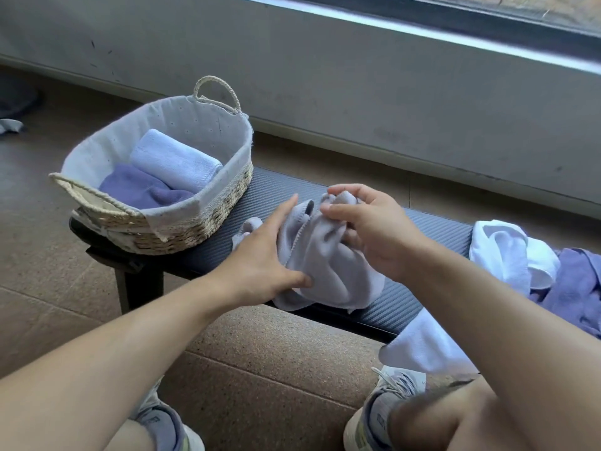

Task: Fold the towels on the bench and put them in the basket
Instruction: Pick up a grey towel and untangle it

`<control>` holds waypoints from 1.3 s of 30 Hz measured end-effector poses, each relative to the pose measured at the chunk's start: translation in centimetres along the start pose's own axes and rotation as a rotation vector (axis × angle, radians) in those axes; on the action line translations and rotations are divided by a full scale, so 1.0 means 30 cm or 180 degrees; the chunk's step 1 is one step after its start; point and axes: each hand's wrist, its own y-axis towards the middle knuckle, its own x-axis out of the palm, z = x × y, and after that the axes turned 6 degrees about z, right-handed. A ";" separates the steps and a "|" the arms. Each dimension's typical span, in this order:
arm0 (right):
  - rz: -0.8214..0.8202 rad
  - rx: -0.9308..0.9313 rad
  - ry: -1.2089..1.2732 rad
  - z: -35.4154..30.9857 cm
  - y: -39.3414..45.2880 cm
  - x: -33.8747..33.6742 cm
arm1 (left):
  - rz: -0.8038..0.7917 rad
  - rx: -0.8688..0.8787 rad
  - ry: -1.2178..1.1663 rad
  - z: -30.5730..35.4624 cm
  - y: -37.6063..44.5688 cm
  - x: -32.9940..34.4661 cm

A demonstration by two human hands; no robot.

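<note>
While the left hand (263,255) presses it flat-fingered, the crumpled pale-grey towel (322,255) — stitched hem showing — bunches in the right hand's (367,232) pinch.

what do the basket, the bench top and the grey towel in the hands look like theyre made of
Basket: woven straw or seagrass by its pale braided coils and twisted rope handles, with a white cloth liner folded over the rim.
Bench top: dark padding, probably vinyl or foam, with a fine ribbed weave pattern.
Grey towel: soft matte cloth, likely microfibre or terry, with a stitched hem; it bunches into loose folds.
</note>
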 end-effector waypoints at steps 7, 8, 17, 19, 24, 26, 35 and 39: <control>0.0535 -0.1166 -0.3568 0.003 -0.001 -0.071 | 0.0659 -0.0120 0.0835 -0.017 0.014 -0.028; 0.0561 -0.1621 -0.3417 0.002 -0.004 -0.069 | 0.0705 -0.0199 0.0821 -0.014 0.015 -0.038; -0.0884 -0.2410 -0.4391 0.082 -0.005 0.013 | 0.1036 -0.0362 0.0028 -0.012 0.023 -0.061; -0.0859 -0.2251 -0.4432 0.077 0.010 0.012 | 0.0960 -0.0220 0.0156 -0.015 0.020 -0.061; -0.0843 -0.2005 -0.4410 0.060 0.028 0.010 | 0.0174 0.0053 0.0516 -0.029 0.002 -0.056; -0.0840 -0.1913 -0.4353 0.055 0.029 0.007 | -0.0093 0.0233 0.0988 -0.050 -0.005 -0.049; -0.0885 -0.1826 -0.4241 0.046 0.032 -0.010 | 0.0396 0.0538 0.1569 -0.080 0.002 -0.038; -0.0865 -0.1967 -0.4104 0.045 0.019 -0.011 | 0.1015 0.0446 0.1079 -0.068 0.018 -0.044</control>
